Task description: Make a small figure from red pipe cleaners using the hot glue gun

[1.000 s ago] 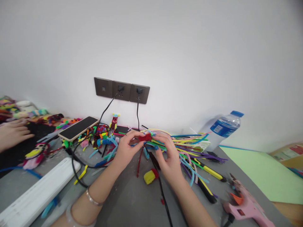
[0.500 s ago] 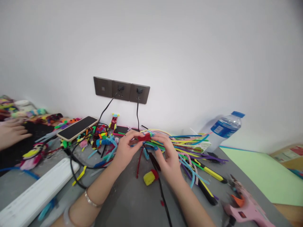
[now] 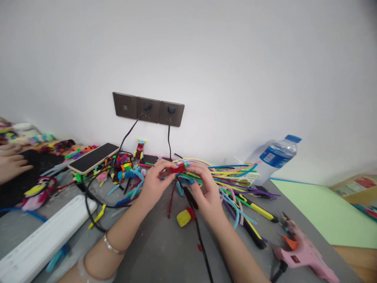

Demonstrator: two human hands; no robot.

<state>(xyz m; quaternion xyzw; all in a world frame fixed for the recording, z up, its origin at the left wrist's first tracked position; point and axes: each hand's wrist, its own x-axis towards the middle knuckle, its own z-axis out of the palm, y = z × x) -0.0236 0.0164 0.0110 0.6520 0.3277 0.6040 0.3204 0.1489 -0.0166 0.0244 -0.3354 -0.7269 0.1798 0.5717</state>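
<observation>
Between my two hands, above the grey table, is a small fuzzy red pipe-cleaner piece (image 3: 178, 169). My left hand (image 3: 157, 182) pinches its left end between thumb and fingers. At its right end, my right hand (image 3: 206, 188) has its fingers closed in a pinch, the blue-nailed thumb below. A red pipe-cleaner strand (image 3: 171, 201) hangs beneath the hands; whether it joins the red piece I cannot tell. On the table below lies a yellow and red fuzzy piece (image 3: 184, 218). Multicoloured pipe cleaners (image 3: 232, 179) fan out behind and right of my right hand.
A pink glue gun (image 3: 303, 251), cutters (image 3: 262, 212) and a water bottle (image 3: 278, 155) stand or lie right. Left are a white power strip (image 3: 47, 239), a phone (image 3: 94, 158), black cables (image 3: 88, 200) and a pipe-cleaner doll (image 3: 39, 192). Another person's hand (image 3: 11, 163) rests far left.
The view has shifted slightly, so everything appears a little further left and higher. Both hands stay on the red piece, with hardly any change in their fingers.
</observation>
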